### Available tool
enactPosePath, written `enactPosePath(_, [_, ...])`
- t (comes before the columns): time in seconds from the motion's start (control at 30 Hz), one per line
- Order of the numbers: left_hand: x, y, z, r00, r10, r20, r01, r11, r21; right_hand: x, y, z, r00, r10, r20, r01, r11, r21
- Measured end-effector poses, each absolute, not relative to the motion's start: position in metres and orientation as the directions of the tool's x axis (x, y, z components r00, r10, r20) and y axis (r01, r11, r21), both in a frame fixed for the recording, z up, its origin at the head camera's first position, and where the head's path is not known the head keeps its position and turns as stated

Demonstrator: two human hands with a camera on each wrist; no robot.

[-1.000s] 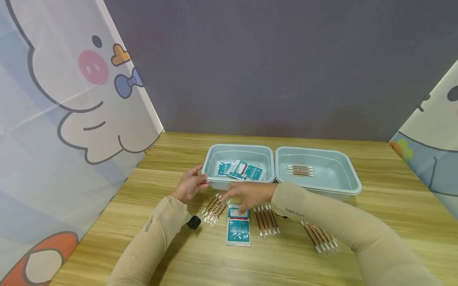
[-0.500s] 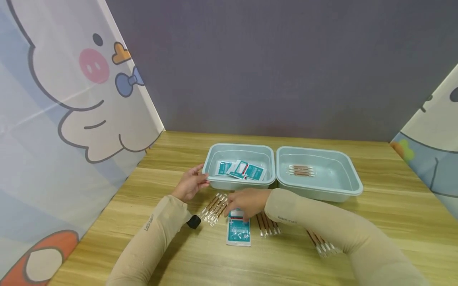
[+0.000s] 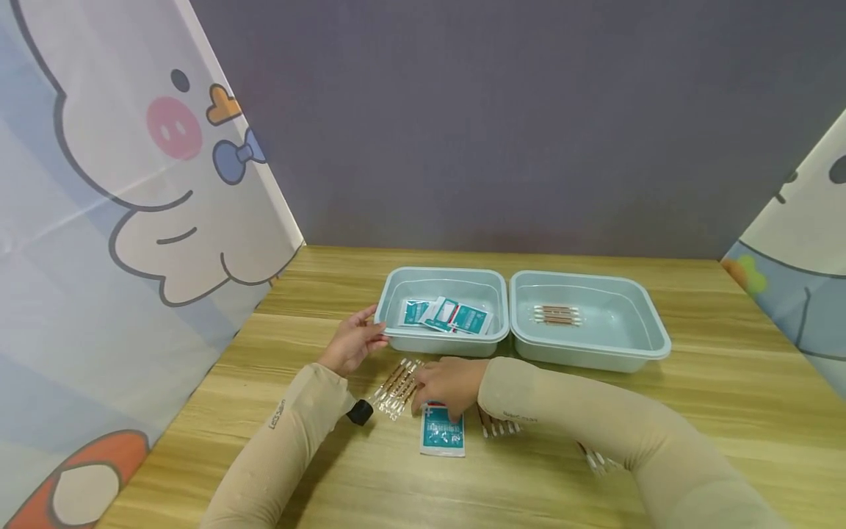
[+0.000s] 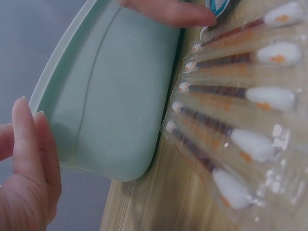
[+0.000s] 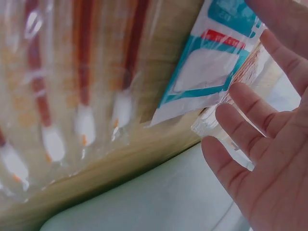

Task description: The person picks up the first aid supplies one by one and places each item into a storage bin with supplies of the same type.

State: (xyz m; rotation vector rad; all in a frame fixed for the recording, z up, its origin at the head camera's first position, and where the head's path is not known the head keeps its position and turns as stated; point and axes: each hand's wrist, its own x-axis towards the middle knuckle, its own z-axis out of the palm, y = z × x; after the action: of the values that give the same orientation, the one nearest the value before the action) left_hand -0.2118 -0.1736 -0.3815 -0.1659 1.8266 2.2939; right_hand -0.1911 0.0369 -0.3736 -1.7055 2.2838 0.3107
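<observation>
My left hand (image 3: 352, 343) rests at the left front corner of the left pale-green plastic tub (image 3: 444, 344). Its fingers (image 4: 25, 139) are straight, with fingertips right at the rim. Over the upper part of a teal-and-white sachet (image 3: 443, 433) on the table is my right hand (image 3: 452, 383), thumb and fingertips at opposite sides of the sachet. Fairly straight fingers (image 5: 248, 122) show in the right wrist view, beside the sachet's white label. A clear-wrapped pack of brown-stemmed cotton swabs (image 3: 396, 388) lies left of the sachet; another swab pack (image 3: 496, 425) lies to its right, partly hidden by the sleeve.
Several teal sachets (image 3: 446, 316) lie in the left tub. Beside it, the right tub (image 3: 644, 342) holds one swab pack (image 3: 557, 316). A further swab pack (image 3: 598, 459) is mostly covered by my right forearm. A grey wall (image 3: 509, 132) rises behind the wood-grain table (image 3: 515, 488).
My right hand has moved down and closer over the sachet, from above its top end. The right sleeve now covers more of the swab packs. My left hand has stayed at the tub.
</observation>
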Motion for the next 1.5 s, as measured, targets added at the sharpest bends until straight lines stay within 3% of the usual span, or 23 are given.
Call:
enactPosePath(1.3, [-0.2115, -0.1733, -0.3814, -0.974, 0.077, -0.213, -0.225, -0.205, 0.953, -0.1903, 0.0304, -0.3768, -0.268, -0.893, -0.361, -0.954, 0.300, -0.033])
enactPosePath(1.5, [-0.2117, -0.1732, -0.3809, -0.973, 0.072, -0.220, -0.231, -0.206, 0.951, -0.1913, 0.0329, -0.3761, -0.268, -0.895, -0.357, -0.945, 0.316, -0.081])
